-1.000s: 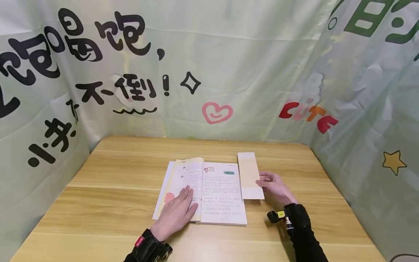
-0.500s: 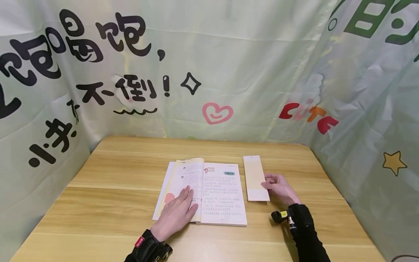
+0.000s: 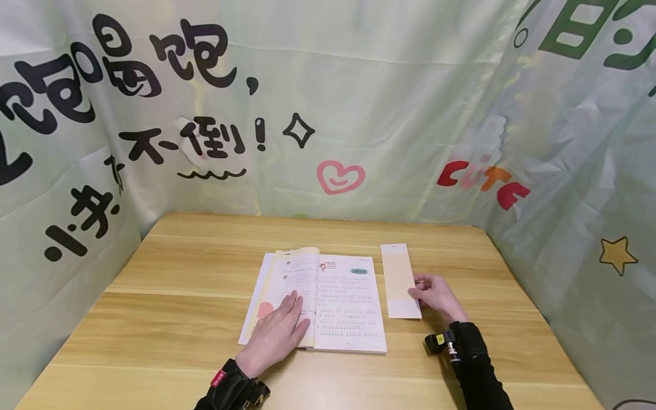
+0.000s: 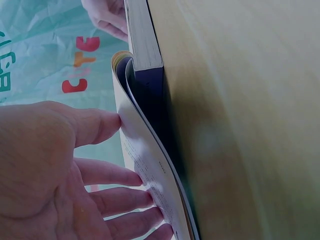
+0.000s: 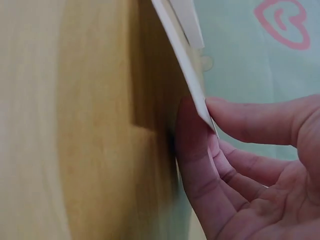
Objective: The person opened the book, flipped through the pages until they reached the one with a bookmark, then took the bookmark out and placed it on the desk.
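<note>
An open book (image 3: pixel 350 319) lies on the wooden table, its left page printed with text and a pink shape. Flat across that left page rests my left hand (image 3: pixel 274 333), fingers extended; in the left wrist view its fingertips press the curved page (image 4: pixel 145 145). To the right of the book is a long cream and white bookmark-like card (image 3: pixel 400 279). My right hand (image 3: pixel 438 296) pinches the card's right edge between thumb and fingers. The right wrist view shows the card (image 5: pixel 185 65) held with its near edge raised over the table and a shadow beneath.
The wooden table (image 3: pixel 169 296) reaches back to a pale printed cloth (image 3: pixel 400 114) that hangs behind and at both sides. A black wrist camera (image 3: pixel 435 343) is strapped to the right arm. A thin dark cable (image 3: pixel 635 400) shows at the lower right corner.
My right hand has drawn the card rightward, off the right page's edge to beside the book, then tilted it slightly down toward the table. My left hand stays put on the page.
</note>
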{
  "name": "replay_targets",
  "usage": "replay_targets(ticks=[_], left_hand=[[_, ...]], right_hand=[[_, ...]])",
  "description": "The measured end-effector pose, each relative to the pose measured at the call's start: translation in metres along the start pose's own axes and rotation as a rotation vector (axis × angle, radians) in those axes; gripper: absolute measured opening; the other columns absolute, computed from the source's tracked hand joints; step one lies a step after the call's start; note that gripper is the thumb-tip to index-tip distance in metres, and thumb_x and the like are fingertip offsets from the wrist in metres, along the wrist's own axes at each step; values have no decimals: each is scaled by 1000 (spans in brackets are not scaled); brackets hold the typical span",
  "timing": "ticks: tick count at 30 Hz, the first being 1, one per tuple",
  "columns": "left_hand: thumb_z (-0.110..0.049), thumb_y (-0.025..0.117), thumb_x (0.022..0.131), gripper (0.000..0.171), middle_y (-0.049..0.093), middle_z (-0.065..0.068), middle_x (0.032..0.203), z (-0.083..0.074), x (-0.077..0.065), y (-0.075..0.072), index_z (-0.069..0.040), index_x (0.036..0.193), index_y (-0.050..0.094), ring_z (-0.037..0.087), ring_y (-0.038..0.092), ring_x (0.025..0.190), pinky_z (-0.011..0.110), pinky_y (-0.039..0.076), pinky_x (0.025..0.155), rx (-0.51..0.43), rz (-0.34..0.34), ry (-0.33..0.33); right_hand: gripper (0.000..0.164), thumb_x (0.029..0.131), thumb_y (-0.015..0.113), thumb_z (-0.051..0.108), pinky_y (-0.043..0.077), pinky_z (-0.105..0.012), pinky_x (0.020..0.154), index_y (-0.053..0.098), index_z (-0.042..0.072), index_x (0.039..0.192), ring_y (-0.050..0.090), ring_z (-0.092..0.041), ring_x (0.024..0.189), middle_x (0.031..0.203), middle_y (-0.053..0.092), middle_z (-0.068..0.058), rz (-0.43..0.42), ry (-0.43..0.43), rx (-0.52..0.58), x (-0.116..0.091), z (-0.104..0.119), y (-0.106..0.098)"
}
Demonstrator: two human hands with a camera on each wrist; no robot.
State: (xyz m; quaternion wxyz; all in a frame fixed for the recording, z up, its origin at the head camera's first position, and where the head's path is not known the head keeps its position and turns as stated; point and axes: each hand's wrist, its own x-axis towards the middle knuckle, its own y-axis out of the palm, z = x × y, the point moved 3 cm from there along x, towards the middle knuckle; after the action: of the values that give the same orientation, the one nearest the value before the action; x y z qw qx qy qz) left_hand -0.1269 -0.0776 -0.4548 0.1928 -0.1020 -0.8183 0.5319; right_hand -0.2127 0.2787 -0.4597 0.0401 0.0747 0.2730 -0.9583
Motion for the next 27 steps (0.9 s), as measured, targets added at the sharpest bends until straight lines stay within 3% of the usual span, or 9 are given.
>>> replay_targets(ticks=[7,13,22,27], left_hand=[[-28,52,97,53,44,30,140,-1,0,0,11,132,51,40,44,126,54,52,89,-3,-5,0],[-29,52,97,53,45,29,140,0,0,1,11,133,51,39,44,126,54,53,89,1,-5,2],[-29,50,98,53,44,28,141,0,0,1,10,133,50,39,43,127,54,53,89,0,1,-1],[-30,52,97,53,45,28,140,1,0,0,10,133,51,38,44,126,54,53,87,5,-5,-2]], right_hand=[[41,84,66,4,53,-30,56,55,-15,118,56,-22,72,85,59,-15,-64,-48,-214,-4,9,2],[40,83,67,6,51,-32,60,58,-14,117,57,-25,77,88,62,-15,-98,-68,-325,-4,8,2],[39,82,68,9,49,-34,59,61,-11,114,58,-22,69,88,65,-16,-132,-60,-398,-6,11,0],[42,86,65,11,49,-33,58,58,-11,121,58,-25,74,90,65,-18,-167,-110,-396,-8,13,0]])
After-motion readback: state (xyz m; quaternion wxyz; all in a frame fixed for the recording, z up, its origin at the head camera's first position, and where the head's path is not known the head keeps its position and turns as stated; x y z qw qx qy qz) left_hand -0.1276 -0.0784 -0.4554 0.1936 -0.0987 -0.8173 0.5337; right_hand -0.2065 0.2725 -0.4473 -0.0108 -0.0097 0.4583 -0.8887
